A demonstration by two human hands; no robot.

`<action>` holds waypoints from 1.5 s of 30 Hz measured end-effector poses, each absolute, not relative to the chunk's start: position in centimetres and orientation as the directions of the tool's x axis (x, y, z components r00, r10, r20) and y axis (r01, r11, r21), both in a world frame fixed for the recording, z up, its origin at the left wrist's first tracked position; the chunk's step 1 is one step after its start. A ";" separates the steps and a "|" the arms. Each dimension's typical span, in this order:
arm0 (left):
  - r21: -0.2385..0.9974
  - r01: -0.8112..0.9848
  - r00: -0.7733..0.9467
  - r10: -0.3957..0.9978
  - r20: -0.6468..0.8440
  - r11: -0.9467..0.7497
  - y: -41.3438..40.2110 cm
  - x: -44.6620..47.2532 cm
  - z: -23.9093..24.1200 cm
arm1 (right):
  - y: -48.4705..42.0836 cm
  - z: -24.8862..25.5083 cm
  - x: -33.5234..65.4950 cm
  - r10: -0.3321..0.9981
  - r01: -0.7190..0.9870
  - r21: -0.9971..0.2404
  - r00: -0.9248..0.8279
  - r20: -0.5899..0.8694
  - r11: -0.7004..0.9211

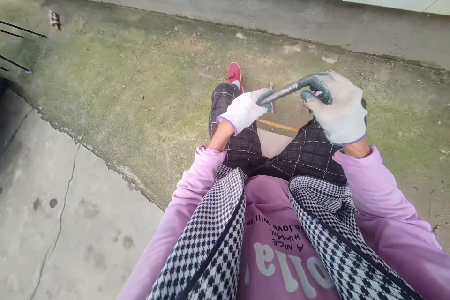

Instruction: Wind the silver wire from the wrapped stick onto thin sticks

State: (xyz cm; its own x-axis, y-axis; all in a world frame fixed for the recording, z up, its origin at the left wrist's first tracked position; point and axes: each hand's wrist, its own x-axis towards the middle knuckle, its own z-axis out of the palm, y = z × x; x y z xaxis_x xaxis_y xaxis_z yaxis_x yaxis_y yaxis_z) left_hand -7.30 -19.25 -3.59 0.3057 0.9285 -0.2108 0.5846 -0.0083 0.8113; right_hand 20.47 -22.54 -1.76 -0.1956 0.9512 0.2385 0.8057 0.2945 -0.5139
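Seated posture, view straight down over the lap. Both hands gloved: white knit backs, dark teal coated palms and fingers.

Left hand (245,110) above the left knee, fingers curled shut around the lower end of a short grey metal rod (284,92). Right hand (339,105) above the right knee, thumb and forefinger hooked closed over the rod's upper end; remaining fingers bent, their contact with the rod not resolvable.

Rod held in the air between the two hands, over the gap between the knees, tilted slightly with the right-hand end higher. Surface looks ribbed or threaded; too small to confirm.

Below the hands: thin wooden stick (277,125) lying on the ground, crossing between the legs, partly hidden by both knees. Dark checked trousers (242,143), red shoe (234,73) beyond the left knee. Lilac sleeves, houndstooth vest open over a pink printed top.

Ground: mossy concrete (140,84), cracked paler slab at left, raised kerb along the top edge. Thin dark rods (21,30) entering from the far left edge, well apart from the hands.
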 end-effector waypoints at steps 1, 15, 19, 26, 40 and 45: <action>0.755 0.653 0.355 0.905 -0.233 -0.062 -19.1 -6.7 -3.5 | -22.1 -2.2 20.2 0.941 0.829 -0.448 -0.275 0.196 0.336; 0.517 0.790 0.447 0.887 -0.116 -0.330 -15.7 -1.5 -2.9 | -19.4 -10.0 23.1 0.959 0.830 -0.544 -0.241 -0.146 0.126; 0.681 0.679 0.302 0.950 0.081 -0.274 -13.7 -1.2 -1.6 | -18.2 -12.6 25.0 0.986 0.585 -0.804 -0.040 -0.162 -0.108; 0.937 0.335 0.212 0.962 -0.173 0.095 -13.8 -3.0 -9.5 | -17.2 -14.5 23.9 0.943 0.033 -0.943 -0.026 -0.332 -0.331; 0.802 0.119 0.372 0.723 -0.582 0.585 -15.8 -2.4 -12.1 | -17.2 -13.6 21.5 0.849 -0.043 -0.890 -0.323 -0.418 -0.454; 0.783 0.120 0.293 0.732 -0.615 0.610 -16.0 -2.0 -12.5 | -17.1 -14.9 21.0 0.867 0.202 -0.900 -0.255 -0.429 -0.386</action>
State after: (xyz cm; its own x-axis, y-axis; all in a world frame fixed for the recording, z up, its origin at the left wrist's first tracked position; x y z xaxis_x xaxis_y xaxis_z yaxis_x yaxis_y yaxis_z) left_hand -1.96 -16.04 -12.52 0.2932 0.7319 -0.6151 0.1201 0.6101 0.7832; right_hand 21.03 -17.09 -14.91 -0.2550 0.8666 -0.4289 0.2019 -0.3860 -0.9001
